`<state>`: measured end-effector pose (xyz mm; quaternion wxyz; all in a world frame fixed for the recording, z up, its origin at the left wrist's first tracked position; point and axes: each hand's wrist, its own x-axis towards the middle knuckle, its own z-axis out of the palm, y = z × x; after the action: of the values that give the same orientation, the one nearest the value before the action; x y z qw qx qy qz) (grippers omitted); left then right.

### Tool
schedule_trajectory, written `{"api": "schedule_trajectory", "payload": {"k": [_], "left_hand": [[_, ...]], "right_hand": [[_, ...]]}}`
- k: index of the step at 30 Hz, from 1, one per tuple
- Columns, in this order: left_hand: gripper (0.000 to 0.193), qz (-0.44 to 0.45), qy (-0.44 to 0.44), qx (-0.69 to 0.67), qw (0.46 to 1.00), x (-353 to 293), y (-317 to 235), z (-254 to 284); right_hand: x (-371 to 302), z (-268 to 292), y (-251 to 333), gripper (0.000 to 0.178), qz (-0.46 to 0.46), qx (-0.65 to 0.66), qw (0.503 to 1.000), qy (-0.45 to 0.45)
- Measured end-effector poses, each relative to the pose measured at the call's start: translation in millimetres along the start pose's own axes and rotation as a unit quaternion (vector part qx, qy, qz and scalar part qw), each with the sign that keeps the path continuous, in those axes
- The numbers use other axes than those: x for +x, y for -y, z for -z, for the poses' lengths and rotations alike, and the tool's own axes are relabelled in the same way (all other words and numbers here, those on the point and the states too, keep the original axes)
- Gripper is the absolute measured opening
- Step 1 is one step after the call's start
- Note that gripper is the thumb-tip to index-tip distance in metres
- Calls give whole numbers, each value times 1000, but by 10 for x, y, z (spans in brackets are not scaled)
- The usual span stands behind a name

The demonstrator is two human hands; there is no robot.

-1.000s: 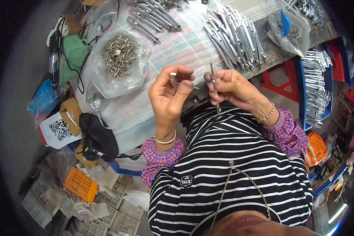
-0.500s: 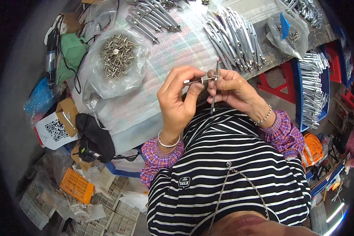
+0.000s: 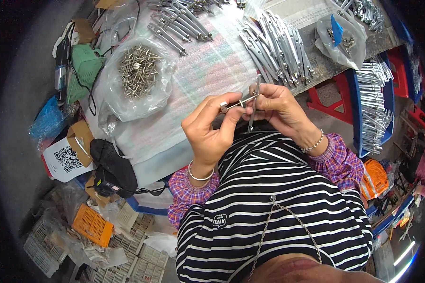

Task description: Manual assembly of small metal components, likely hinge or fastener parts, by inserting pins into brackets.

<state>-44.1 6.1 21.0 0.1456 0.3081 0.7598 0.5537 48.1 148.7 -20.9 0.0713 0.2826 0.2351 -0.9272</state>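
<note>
My left hand [image 3: 210, 129] pinches a thin metal pin [image 3: 234, 104] with a flange partway along it, between thumb and fingertips. The pin's right end meets a narrow metal bar [image 3: 251, 115], about at a right angle; whether it sits in a hole there I cannot tell. My right hand [image 3: 281, 109] is closed on the bar, which stands nearly upright in the picture. Both hands are in front of my striped apron, over the near edge of the cloth-covered table [image 3: 193, 80]. Beyond my left hand, a clear plastic bag [image 3: 163, 89] holds many similar pins [image 3: 139, 70].
Metal bars [image 3: 281, 47] lie in a heap at the far right, with another group [image 3: 179, 23] at the far left. A bag of small parts [image 3: 337, 42] rests near the table's right edge. A blue bin [image 3: 359, 127] of bars stands right. A power screwdriver [image 3: 61, 70] is left.
Both hands have shifted slightly left and down. More of the pin shows between the left fingertips and the bar, and the pin slants more.
</note>
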Motion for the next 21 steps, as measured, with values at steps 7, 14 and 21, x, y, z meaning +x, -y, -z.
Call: {"api": "schedule_trajectory", "payload": {"k": [7,14,21], "left_hand": [[14,11,-21,-34,999,-56,45,-56],[12,111,-55,-139,983,-90,83,-144],[11,153,-37,-201,967,-41,5,-183]], "right_hand": [[-65,-111,-10,15,97,-83,991,-34],[-62,-114,-67,12,175,-149,969,-86],[-100,-178,-56,10,259,-251,928,-89]]}}
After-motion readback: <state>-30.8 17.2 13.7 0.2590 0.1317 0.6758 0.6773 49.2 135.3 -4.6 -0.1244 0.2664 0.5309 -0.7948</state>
